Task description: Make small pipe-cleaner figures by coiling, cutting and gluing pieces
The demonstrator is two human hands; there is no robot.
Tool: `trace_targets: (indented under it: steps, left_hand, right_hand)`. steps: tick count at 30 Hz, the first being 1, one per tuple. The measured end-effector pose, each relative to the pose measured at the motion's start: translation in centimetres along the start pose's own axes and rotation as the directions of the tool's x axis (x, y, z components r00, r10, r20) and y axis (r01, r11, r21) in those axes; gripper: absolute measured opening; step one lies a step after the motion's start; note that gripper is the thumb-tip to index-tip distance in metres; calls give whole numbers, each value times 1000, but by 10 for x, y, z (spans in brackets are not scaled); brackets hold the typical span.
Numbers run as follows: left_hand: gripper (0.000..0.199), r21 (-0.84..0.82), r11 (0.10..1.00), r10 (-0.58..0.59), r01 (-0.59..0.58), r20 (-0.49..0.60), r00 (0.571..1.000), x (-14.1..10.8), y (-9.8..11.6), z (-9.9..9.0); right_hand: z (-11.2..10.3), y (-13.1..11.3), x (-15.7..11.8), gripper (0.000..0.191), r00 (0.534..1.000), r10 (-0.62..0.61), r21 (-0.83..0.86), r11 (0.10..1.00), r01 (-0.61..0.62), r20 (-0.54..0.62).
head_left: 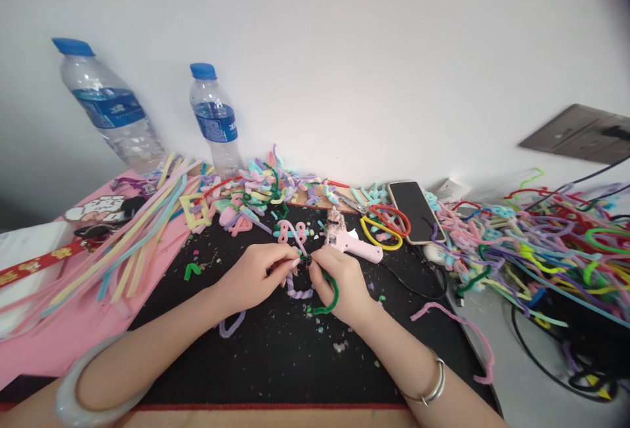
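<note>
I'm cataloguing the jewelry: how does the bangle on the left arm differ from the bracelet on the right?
The left bangle is thick and milky pale; the right bracelet is slim and silvery. The bangle sits farther up the forearm, the bracelet nearer the wrist. Both encircle an arm.

Your bottles (214, 119) look like clear, glossy plastic; your pipe cleaners (327, 297) look fuzzy and matt.

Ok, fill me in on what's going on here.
Someone's left hand and right hand meet over a black mat, fingertips working at a small dark piece among purple and green fuzzy stems. What each one pinches is hard to make out. A pink glue gun and scissors lie just beyond, near more stems.
</note>
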State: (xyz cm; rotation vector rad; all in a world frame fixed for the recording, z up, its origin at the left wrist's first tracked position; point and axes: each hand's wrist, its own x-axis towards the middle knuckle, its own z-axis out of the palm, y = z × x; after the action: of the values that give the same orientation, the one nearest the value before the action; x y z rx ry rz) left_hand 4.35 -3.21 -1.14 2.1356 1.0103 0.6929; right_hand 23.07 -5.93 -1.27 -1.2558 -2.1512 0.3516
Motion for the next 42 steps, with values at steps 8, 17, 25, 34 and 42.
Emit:
trace_targets:
  steps: [8,17,25,34,42]
  left_hand:
    - [17,-6,999,-34,34,-35,999,-2,2,6]
    - [32,-274,960,-46,66,79,996,-1,9,-5]
    - [36,-264,963,-35,63,112,993,-1,12,-2]
    - [32,-320,946,-16,48,103,995,-4,14,3]
    - [31,-315,947,-51,61,40,998,-7,16,10]
  right_hand:
    - [9,-4,-2,22,993,-111,-126,985,116,47]
    - [0,-3,0,31,994,107,381,918,-107,21]
    - [7,-7,-2,37,964,227,653,711,-260,137]
    - [11,-24,-4,36,900,382,812,444,-380,212]
    - [14,-32,-8,37,902,386,842,406,-354,193]
